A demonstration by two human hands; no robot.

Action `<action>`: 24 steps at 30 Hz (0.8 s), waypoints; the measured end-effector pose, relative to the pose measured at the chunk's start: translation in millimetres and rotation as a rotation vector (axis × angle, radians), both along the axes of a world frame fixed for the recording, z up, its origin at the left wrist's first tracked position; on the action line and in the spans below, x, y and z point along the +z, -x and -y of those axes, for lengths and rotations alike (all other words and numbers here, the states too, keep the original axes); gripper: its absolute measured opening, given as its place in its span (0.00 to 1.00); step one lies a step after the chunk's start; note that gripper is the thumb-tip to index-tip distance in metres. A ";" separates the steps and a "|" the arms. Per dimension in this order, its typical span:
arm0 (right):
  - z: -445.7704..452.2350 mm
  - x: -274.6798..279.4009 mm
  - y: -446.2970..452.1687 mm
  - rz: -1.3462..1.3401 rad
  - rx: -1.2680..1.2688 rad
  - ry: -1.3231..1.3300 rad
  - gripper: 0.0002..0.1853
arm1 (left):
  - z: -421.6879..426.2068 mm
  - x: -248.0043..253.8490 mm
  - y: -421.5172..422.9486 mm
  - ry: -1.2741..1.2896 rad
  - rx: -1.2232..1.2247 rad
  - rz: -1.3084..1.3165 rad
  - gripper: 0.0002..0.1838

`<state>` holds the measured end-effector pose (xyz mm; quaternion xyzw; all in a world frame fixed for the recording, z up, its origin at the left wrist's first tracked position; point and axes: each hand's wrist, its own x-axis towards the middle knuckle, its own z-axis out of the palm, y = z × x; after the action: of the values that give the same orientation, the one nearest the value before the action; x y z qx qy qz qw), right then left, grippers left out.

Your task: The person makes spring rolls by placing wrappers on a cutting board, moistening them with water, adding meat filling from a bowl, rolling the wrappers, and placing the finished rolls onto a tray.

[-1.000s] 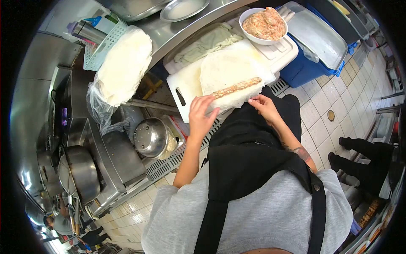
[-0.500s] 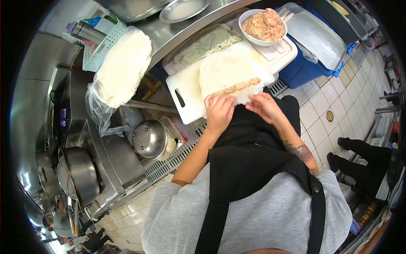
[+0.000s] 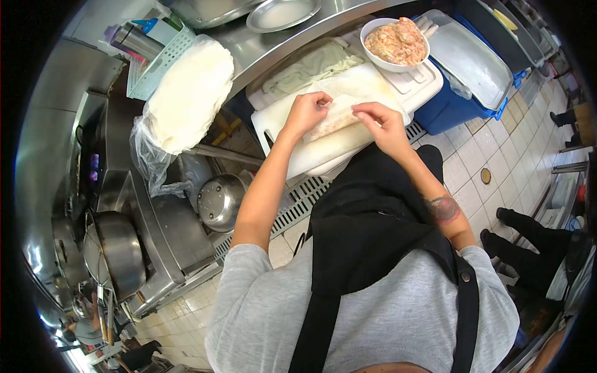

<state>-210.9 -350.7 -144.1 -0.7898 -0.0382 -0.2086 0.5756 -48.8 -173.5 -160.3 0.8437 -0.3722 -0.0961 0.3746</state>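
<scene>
A thin white wrapper sheet (image 3: 334, 124) lies on the white cutting board (image 3: 298, 163), folded over a strip of pinkish filling that shows through it. My left hand (image 3: 306, 113) is closed at the wrapper's left side, fingers curled with the thumb against them. On the right, my right hand (image 3: 382, 127) pinches the wrapper's edge between thumb and fingertips. Behind the board, a white bowl (image 3: 365, 55) holds a mound of minced filling (image 3: 398, 42).
A tall stack of pale wrapper sheets (image 3: 189, 93) in plastic stands at left beside a light-blue basket (image 3: 138, 87). A greenish cloth (image 3: 311, 69) lies behind the board. Blue bin (image 3: 444, 109) stands at right, metal pot (image 3: 221, 202) lower left. Another person's legs (image 3: 528, 233) show at right.
Both hands have moved away from my body, over the board. The wrapper's near edge has been folded forward over the strip of filling, which was uncovered before.
</scene>
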 end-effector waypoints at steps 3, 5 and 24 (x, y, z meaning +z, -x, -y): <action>-6.1 -2.2 -14.4 0.080 0.124 0.444 0.12 | 0.2 0.8 1.8 -0.034 -0.045 -0.020 0.16; -4.6 -12.5 -28.9 0.085 0.197 0.638 0.12 | 0.8 -1.5 -2.1 -0.063 -0.064 -0.019 0.17; -11.5 -3.1 -68.5 -0.202 0.459 0.768 0.15 | 1.1 -0.8 -10.5 -0.012 -0.072 -0.276 0.22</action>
<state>-142.4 -339.2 -147.2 -0.9334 -0.2305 0.0316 0.2732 -38.3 -174.6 -161.1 0.8108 -0.3464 -0.2268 0.4137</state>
